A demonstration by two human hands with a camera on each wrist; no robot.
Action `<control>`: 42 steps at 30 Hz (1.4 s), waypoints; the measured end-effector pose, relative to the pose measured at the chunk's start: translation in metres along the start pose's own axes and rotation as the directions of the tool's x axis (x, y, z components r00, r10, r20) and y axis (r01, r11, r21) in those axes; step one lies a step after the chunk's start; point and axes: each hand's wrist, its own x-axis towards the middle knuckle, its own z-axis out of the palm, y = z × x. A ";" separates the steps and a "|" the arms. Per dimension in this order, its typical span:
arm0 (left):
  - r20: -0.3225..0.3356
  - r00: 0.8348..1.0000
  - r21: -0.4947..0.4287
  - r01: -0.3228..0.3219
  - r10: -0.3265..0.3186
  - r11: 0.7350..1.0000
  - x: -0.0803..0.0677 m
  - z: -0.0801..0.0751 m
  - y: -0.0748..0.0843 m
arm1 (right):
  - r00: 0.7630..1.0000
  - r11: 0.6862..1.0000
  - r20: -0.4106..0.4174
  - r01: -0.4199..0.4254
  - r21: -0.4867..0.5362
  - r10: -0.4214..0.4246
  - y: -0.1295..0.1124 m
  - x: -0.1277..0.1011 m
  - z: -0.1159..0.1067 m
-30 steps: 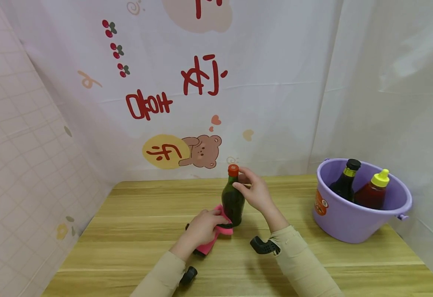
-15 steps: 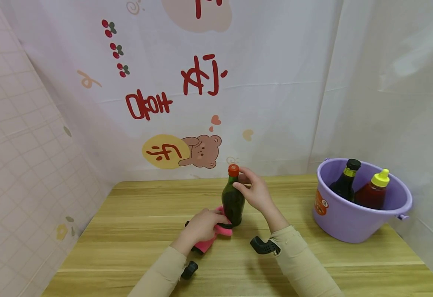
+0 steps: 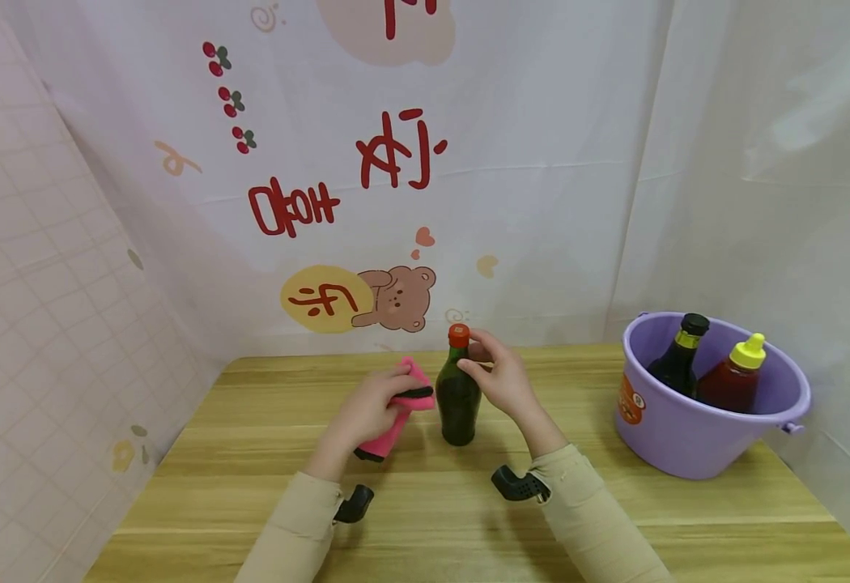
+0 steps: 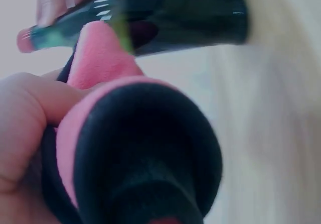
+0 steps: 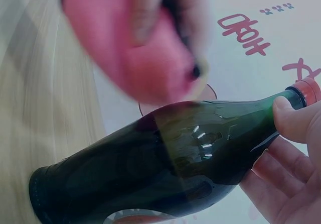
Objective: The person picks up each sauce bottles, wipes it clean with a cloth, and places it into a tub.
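A dark green glass bottle (image 3: 458, 409) with a red cap stands upright on the wooden table. My right hand (image 3: 505, 380) holds it by the neck, thumb and fingers just below the cap. To the bottle's left, my left hand (image 3: 367, 409) grips a folded pink cloth (image 3: 384, 440) with black edging. In the right wrist view the cloth (image 5: 115, 43) is blurred and close to the bottle's shoulder; whether they touch I cannot tell. The cloth's black-edged fold (image 4: 150, 91) fills much of the left wrist view, with the bottle (image 4: 185, 20) beyond it.
A purple bucket (image 3: 687, 441) stands at the table's right. In it are a dark bottle (image 3: 676, 364) with a black cap and a red-brown squeeze bottle (image 3: 731, 385) with a yellow top. A printed white curtain (image 3: 541, 202) hangs behind the table (image 3: 286, 470).
My left hand has moved up and to the left with the cloth, from low on the bottle to beside its upper body. My right hand and the bottle have stayed in place.
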 end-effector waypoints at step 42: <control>-0.196 0.967 -0.011 -0.170 0.164 0.985 0.019 0.005 0.024 | 1.000 0.999 -0.004 -0.023 0.025 0.023 0.000 -0.001 0.001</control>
